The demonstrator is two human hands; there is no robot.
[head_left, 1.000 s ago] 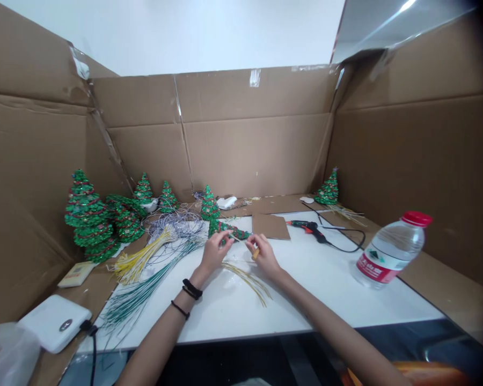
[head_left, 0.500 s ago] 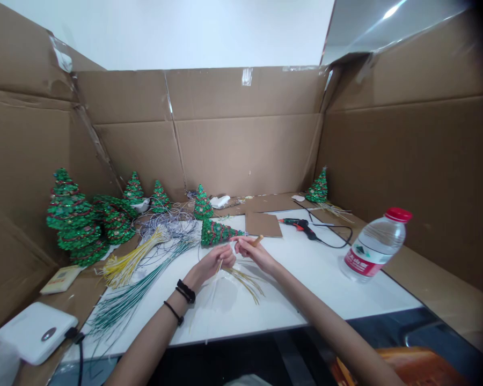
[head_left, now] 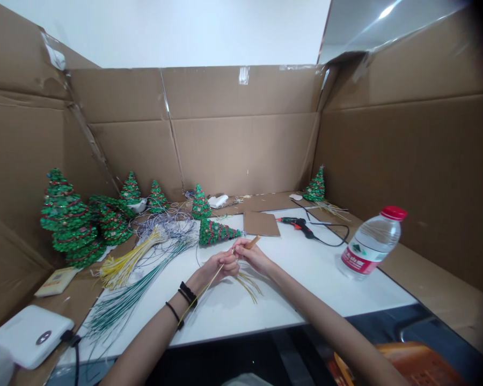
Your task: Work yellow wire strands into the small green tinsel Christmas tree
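Over the white board my two hands meet at the fingertips. My left hand, with black bands at the wrist, is closed on thin pale yellow strands that trail back across the forearm. My right hand is closed too, and a short tan wooden handle sticks up from its grip; the tool's tip is hidden. Loose yellowish strands fan out on the board below the hands. Just beyond lies a small green beaded Christmas tree on its side.
Yellow strands, green strands and tangled wire lie at the left. A glue gun rests beside a cardboard square. A water bottle stands right, a white power bank left. Cardboard walls enclose the table.
My hands have come closer together at the fingertips. The strands from my left hand have swung left, now lying over the wrist instead of hanging towards the board's front edge.
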